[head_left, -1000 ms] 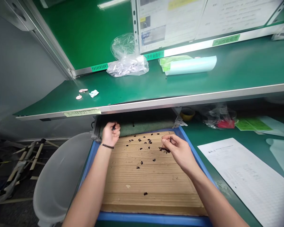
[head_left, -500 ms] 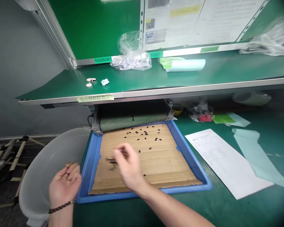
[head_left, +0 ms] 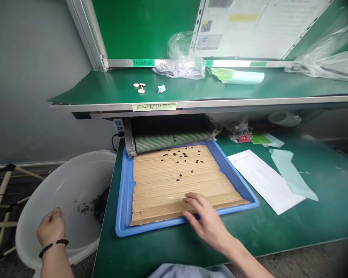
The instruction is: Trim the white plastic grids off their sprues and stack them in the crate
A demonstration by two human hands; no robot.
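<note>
Over the white tub, my left hand is closed with its fingers curled in; whether anything is inside them is hidden. Dark small pieces lie heaped in that tub, and a few scattered bits show nearer the hand. My right hand is open, fingers apart and empty, above the front edge of the blue tray. Corrugated cardboard lines the tray. Several small black curved pieces are spread over its back half.
A roller conveyor belt ends at the tray's back, under a green shelf. Right of the tray lie a white paper sheet and a light-blue strip. A pipe rack stands left of the tub.
My left hand has moved out over the tub and turned, its fingers curled. My right hand has left the dark cluster on the cardboard, moved toward the front right and opened. The cluster is gone from the cardboard.
</note>
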